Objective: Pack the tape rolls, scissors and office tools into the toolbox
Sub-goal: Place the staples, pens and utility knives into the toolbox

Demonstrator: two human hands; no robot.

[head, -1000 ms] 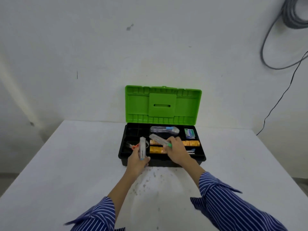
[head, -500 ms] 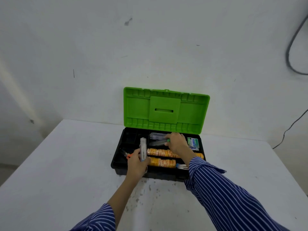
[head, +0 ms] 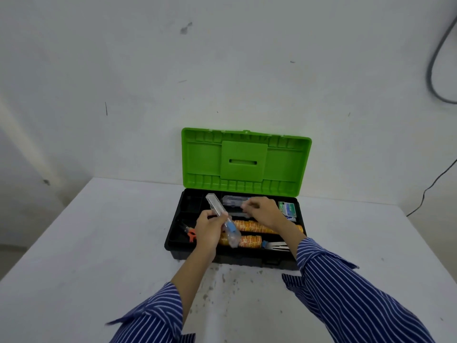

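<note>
The toolbox (head: 173,233) is a black tray with its green lid (head: 244,160) standing open. My left hand (head: 206,230) grips a long clear plastic tool (head: 216,207) with a blue part inside, tilted over the tray's left-middle. My right hand (head: 263,211) hovers over the back compartment, fingers curled by a clear case (head: 231,201) and a grey bar (head: 236,214); I cannot tell whether it grips either. Two rows of orange tape rolls (head: 251,226) lie in the front. Orange-handled scissors (head: 189,232) lie at the left.
A green-and-blue staple box (head: 286,209) sits in the right back compartment. A metal tool with a blue end (head: 275,245) lies at the front right. The white table (head: 86,243) meets a wall behind the box. Cables (head: 431,189) hang at the right.
My right hand carried a clear green-tipped tool from the front to the back compartment. My left hand tilted its clear tool from upright to slanted. The camera moved closer.
</note>
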